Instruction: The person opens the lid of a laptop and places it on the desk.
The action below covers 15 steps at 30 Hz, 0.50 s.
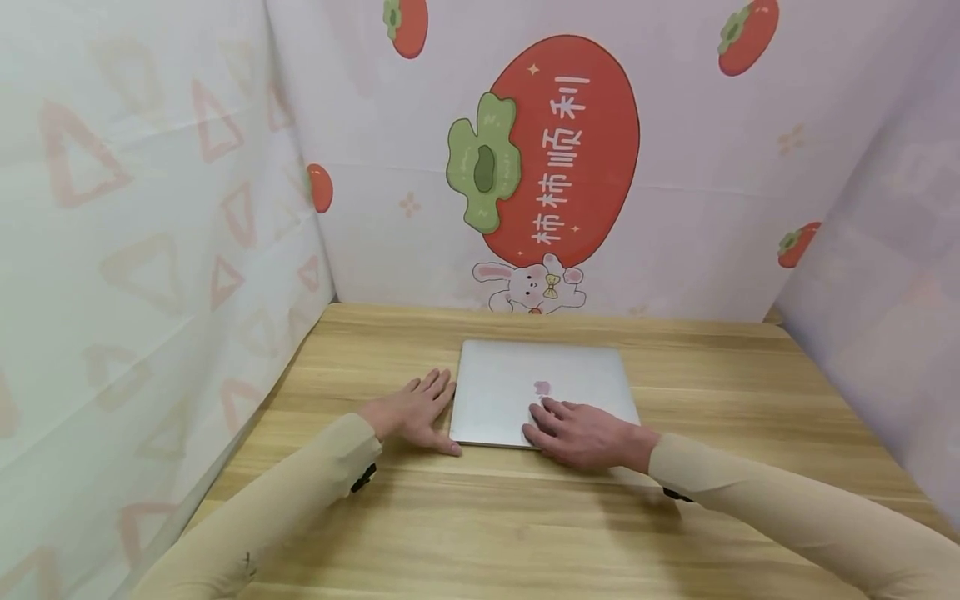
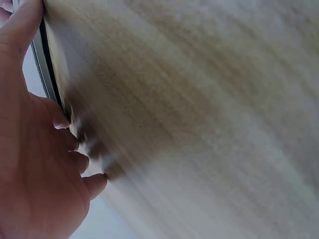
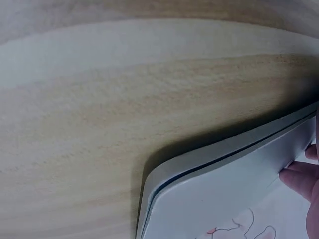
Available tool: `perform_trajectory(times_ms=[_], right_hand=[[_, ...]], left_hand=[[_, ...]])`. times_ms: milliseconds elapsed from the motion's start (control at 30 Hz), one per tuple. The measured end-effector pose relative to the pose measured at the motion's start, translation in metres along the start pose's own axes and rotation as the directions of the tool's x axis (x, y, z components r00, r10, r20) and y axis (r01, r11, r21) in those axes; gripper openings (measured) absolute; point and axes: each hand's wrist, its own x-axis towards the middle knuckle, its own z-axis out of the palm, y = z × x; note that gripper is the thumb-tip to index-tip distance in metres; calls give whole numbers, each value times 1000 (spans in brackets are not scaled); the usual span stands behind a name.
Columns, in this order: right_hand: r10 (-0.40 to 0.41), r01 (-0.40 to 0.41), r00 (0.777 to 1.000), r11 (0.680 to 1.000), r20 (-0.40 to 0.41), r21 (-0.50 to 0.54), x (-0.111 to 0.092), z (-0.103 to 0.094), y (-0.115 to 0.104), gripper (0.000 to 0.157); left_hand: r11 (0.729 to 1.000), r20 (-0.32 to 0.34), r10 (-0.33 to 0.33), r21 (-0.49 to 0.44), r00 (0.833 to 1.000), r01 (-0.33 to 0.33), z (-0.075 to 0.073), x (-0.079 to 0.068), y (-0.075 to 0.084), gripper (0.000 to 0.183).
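A shut silver laptop (image 1: 491,396) lies flat on the wooden table, a small pinkish mark (image 1: 542,387) on its lid. At its left edge, my left hand (image 1: 416,412) is spread on the tabletop, its thumb by the near left corner. Its fingertips line up along the laptop's side in the left wrist view. My right hand (image 1: 585,437) rests on the near part of the lid, fingers loosely extended below the mark. In the right wrist view its fingertips (image 3: 298,180) touch the lid, and a dark seam runs round the laptop's rounded corner (image 3: 164,184).
The wooden table (image 1: 480,533) reaches back to a printed cloth wall (image 1: 375,250) with a large red persimmon and a rabbit. A cloth with triangles (image 1: 165,275) hangs along the left side, another pale cloth (image 1: 900,275) along the right.
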Motion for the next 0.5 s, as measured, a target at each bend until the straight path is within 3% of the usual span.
perform_trajectory(times_ms=[233, 500], right_hand=[[-54, 50, 997, 996, -46, -74, 2, -5, 1, 39], [-150, 132, 986, 967, -68, -220, 6, -10, 2, 45]], left_hand=[[999, -11, 25, 46, 1000, -25, 1, 3, 0, 120], [997, -41, 48, 62, 998, -45, 4, 5, -2, 124]])
